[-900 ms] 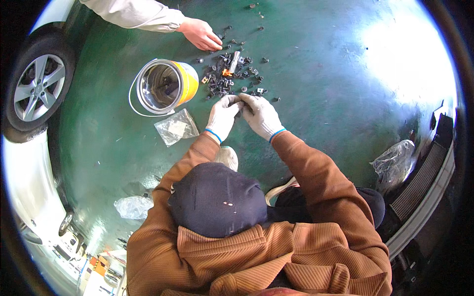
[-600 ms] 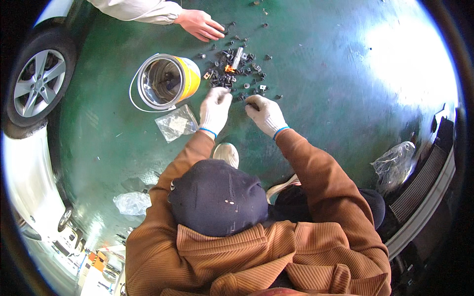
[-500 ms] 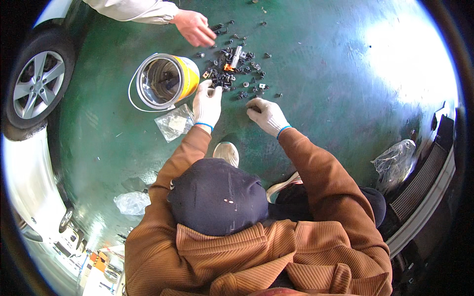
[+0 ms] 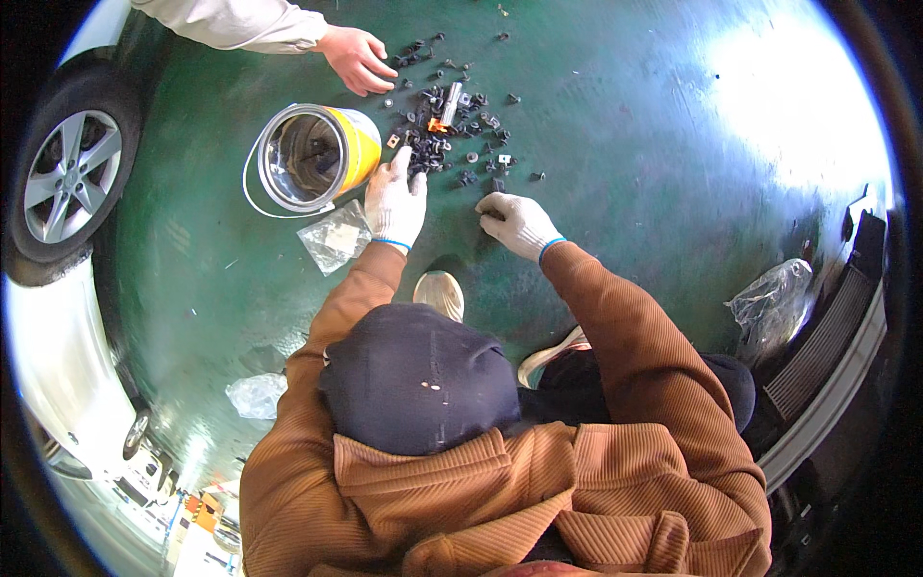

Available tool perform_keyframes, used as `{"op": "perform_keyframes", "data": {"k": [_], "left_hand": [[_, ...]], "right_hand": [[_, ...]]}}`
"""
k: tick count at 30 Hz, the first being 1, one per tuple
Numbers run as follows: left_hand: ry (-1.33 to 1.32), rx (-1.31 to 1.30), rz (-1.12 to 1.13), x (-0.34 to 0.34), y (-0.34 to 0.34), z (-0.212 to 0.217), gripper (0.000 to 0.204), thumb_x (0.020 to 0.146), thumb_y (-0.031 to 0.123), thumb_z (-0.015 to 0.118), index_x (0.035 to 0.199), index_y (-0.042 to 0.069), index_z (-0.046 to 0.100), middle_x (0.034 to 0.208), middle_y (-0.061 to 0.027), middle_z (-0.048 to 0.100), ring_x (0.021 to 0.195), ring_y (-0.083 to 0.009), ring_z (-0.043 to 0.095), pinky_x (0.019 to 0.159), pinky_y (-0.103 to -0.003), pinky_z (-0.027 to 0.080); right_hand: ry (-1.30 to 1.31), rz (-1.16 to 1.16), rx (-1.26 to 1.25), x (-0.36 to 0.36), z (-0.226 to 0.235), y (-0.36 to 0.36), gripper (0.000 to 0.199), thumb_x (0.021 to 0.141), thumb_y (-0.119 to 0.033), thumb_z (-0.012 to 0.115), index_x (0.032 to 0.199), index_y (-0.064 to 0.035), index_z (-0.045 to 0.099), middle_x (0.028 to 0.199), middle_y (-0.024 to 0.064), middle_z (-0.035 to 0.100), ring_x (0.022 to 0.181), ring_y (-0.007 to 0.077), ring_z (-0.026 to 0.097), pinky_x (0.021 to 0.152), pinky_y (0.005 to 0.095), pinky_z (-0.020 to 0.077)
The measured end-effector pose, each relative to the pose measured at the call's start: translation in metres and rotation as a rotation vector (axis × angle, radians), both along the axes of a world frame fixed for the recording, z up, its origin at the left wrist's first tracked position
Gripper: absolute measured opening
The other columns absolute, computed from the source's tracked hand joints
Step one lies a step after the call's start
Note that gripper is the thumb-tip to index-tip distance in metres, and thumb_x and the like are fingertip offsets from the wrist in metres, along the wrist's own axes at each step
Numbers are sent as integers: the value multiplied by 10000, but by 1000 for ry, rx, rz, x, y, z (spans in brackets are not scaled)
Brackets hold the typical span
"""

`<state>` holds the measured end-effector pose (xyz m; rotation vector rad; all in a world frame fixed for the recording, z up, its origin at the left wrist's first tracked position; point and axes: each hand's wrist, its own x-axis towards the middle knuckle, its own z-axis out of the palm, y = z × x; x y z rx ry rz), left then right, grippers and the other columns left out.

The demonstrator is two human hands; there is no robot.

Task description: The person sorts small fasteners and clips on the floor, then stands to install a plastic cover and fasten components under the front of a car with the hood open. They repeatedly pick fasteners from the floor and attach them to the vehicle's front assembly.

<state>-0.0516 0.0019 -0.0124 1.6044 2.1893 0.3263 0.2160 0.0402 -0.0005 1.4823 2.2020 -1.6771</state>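
At the far left a car wheel (image 4: 60, 178) with a silver rim stands on the green floor (image 4: 663, 173), with white bodywork below it. Near the lower left lies a crumpled clear plastic bag (image 4: 256, 394). Further right a yellow bucket (image 4: 312, 156) lies on its side, its shiny open mouth turned toward the camera and a thin wire handle looping out to its left; a small clear bag (image 4: 334, 236) lies just below it, touching its rim or very close to it. Above the bucket a co-worker's bare hand (image 4: 356, 58), coming from a light sleeve, reaches with loosely spread fingers to the upper left edge of a scatter of small black clips and fasteners (image 4: 447, 135), among which lie a silver cylinder and an orange piece. The person's left hand (image 4: 395, 200), in a white work glove, rests on the lower left edge of that pile, fingers bent into the parts; whether it grips any cannot be told. The right hand (image 4: 517, 223), also gloved, sits just right of it and below the pile, fingers curled in a pinch on a small dark piece against the floor. At the far right a clear bag (image 4: 772, 303) lies beside a dark grille (image 4: 827, 337).
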Motion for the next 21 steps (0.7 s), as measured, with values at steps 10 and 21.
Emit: {"op": "perform_keyframes", "data": {"k": [10,21], "left_hand": [[109,-46,-109,10,-23,8,573,1032,355,767,1567,194,643,1179,-188,683,1144,-408,676,1018,-569,536],[-13,66,52,-5,-10,-2,496,996,225,815,1473,152,700,1098,-155,705,1070,-389,694,985,-543,553]], "right_hand": [[1,-32,-50,1,2,0,325,983,-278,734,1229,-77,805,1126,201,826,1059,395,799,943,467,623],[8,-27,-19,1,1,-2,291,998,-269,723,1213,-91,808,1121,187,830,1044,380,803,932,460,627]]}}
